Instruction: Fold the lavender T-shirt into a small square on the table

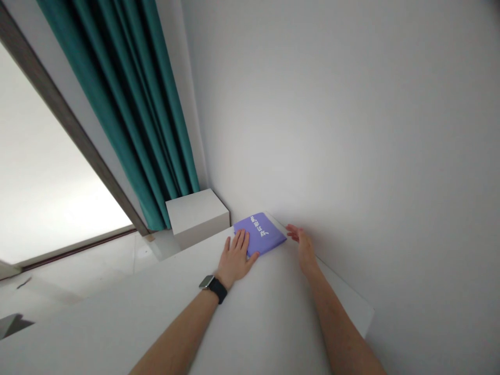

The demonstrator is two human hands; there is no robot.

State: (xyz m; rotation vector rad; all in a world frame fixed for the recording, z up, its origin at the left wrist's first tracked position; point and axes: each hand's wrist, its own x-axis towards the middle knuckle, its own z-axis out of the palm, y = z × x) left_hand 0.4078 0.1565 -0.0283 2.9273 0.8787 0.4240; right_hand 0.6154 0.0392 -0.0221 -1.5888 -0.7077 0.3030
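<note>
A flat purple packet (pixel 261 233) with white lettering lies at the far corner of a white tabletop (pixel 242 323), against the wall. My left hand (pixel 235 257), with a dark watch on the wrist, rests flat with fingers stretched out, its fingertips on the packet's near-left edge. On the other side, my right hand (pixel 302 245) stands edge-on by the packet's right corner, fingers extended and together, touching or nearly touching it. Neither hand grips anything.
A plain white wall (pixel 351 130) rises right behind the packet. A low white box (pixel 197 214) stands on the floor beyond the table's far edge, under a teal curtain (pixel 136 114). A large bright window with a dark frame (pixel 58 172) is at left.
</note>
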